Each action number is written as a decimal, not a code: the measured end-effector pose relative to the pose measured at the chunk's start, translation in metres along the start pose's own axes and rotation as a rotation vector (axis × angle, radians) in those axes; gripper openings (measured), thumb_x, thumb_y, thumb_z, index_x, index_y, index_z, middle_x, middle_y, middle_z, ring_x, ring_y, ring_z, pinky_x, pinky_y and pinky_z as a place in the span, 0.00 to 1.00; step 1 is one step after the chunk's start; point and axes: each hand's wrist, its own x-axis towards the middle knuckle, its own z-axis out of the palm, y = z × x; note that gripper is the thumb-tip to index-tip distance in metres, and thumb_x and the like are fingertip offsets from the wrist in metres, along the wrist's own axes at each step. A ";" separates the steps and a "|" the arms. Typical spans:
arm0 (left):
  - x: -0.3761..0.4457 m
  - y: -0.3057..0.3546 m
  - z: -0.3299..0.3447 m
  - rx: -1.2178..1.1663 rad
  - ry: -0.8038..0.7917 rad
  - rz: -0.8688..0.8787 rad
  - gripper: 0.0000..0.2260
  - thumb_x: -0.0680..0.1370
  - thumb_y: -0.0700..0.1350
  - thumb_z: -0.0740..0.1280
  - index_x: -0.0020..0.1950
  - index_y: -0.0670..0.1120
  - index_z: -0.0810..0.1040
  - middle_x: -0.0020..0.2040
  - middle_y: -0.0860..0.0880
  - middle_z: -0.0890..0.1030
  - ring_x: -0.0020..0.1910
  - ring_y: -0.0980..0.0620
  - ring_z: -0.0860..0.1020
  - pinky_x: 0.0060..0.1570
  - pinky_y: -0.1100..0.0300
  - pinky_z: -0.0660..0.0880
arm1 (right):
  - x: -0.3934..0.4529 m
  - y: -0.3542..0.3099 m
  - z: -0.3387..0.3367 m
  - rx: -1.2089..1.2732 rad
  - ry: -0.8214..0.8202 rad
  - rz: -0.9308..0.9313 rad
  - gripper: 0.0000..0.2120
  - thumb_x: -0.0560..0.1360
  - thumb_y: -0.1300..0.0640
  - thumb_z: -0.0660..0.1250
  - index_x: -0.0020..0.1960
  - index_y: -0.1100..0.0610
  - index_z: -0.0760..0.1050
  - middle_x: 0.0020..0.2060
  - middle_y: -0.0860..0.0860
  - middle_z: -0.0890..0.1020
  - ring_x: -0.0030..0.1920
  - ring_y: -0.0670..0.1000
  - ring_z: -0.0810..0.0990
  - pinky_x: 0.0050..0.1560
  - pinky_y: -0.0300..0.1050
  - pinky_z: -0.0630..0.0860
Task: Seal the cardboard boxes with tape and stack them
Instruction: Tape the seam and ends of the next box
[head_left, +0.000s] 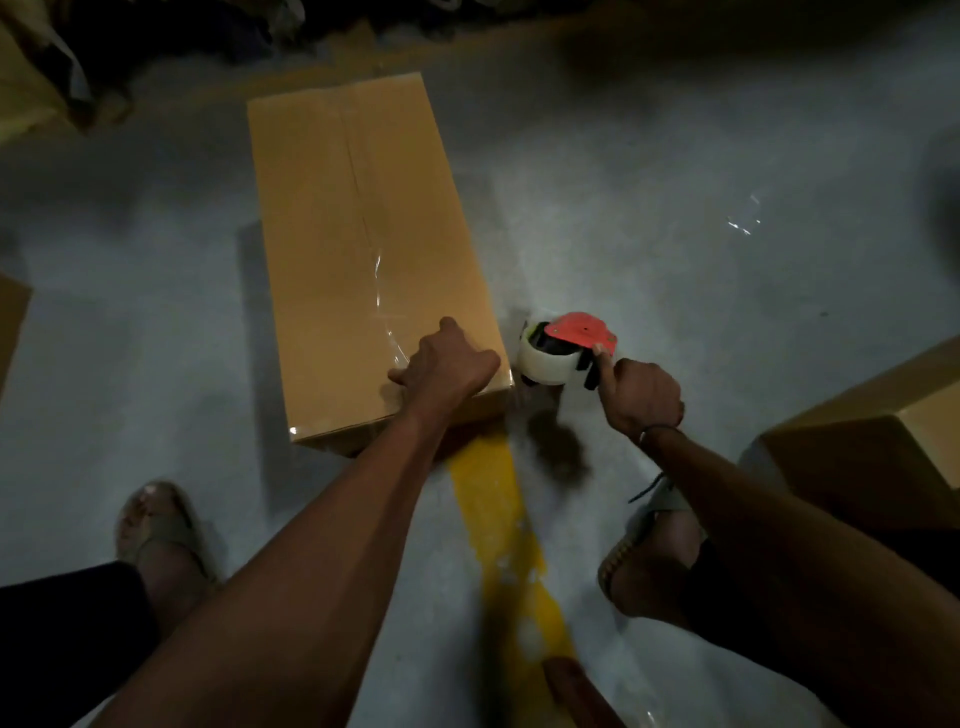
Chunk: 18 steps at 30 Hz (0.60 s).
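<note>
A long closed cardboard box (358, 228) lies on the grey floor in the middle of the head view, with clear tape (378, 291) along its centre seam. My left hand (447, 364) rests on the box's near right corner, fingers curled down onto the top over the tape end. To the right of that corner my right hand (641, 397) grips the handle of a tape dispenser (563, 351), which has a red guard and a white roll and hangs just off the box's edge.
Another cardboard box (878, 436) stands at the right edge, and a corner of one more (10, 322) shows at the left. A yellow floor line (504, 545) runs toward me between my sandalled feet. Dark clutter lines the far wall.
</note>
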 end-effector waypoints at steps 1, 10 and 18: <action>0.000 -0.002 0.000 0.067 0.021 0.042 0.21 0.75 0.57 0.69 0.63 0.49 0.71 0.60 0.45 0.79 0.60 0.38 0.77 0.64 0.40 0.64 | -0.002 -0.003 0.009 0.017 -0.013 0.028 0.37 0.81 0.30 0.44 0.38 0.57 0.77 0.38 0.60 0.82 0.42 0.63 0.82 0.37 0.50 0.73; 0.001 -0.026 0.019 0.109 0.224 0.186 0.18 0.76 0.65 0.69 0.53 0.53 0.69 0.54 0.51 0.83 0.56 0.41 0.80 0.56 0.44 0.62 | -0.023 -0.027 0.082 0.294 -0.192 0.174 0.20 0.84 0.45 0.59 0.55 0.64 0.73 0.53 0.65 0.79 0.56 0.66 0.78 0.54 0.58 0.72; 0.000 -0.029 0.023 0.056 0.262 0.202 0.17 0.77 0.63 0.70 0.52 0.54 0.69 0.49 0.54 0.80 0.54 0.42 0.80 0.53 0.47 0.60 | -0.018 -0.026 0.078 0.396 -0.379 0.152 0.18 0.76 0.53 0.66 0.53 0.70 0.77 0.53 0.69 0.79 0.56 0.69 0.78 0.53 0.55 0.70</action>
